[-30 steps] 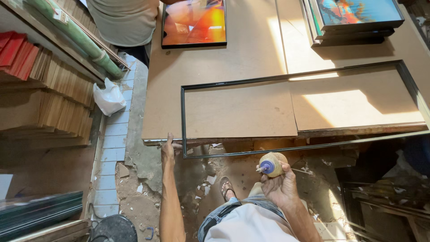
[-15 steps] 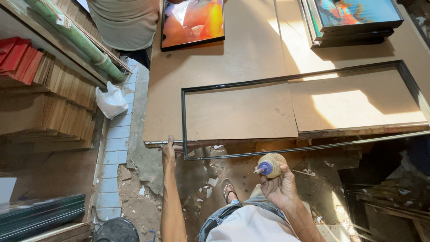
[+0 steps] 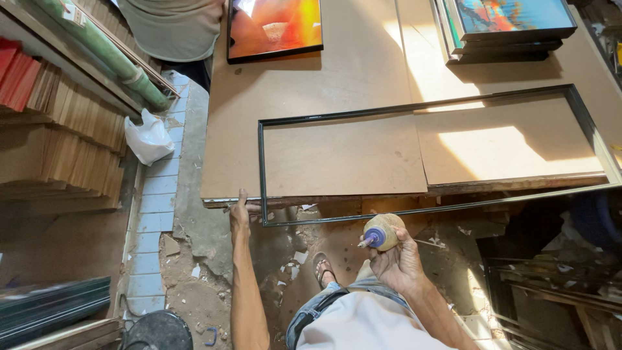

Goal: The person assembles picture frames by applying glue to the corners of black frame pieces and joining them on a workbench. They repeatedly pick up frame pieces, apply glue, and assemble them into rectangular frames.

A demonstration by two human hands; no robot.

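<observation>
A thin black rectangular frame (image 3: 260,162) lies on a brown board table (image 3: 350,78), its near side hanging past the table's front edge. My left hand (image 3: 240,210) rests at the frame's near left corner, fingers on the table edge. My right hand (image 3: 395,256) holds a tan glue bottle with a blue nozzle (image 3: 381,233) just below the frame's near rail, nozzle pointing left.
An orange framed picture (image 3: 275,27) lies at the back of the table, and a stack of framed pictures (image 3: 508,26) at the back right. Another person (image 3: 172,29) stands at the far end. Wood strips (image 3: 58,129) fill shelves on the left; a white bag (image 3: 149,137) lies on the floor.
Hardly anything has changed; both hands keep their places at the frame's near edge, with only a slight shift of the view.
</observation>
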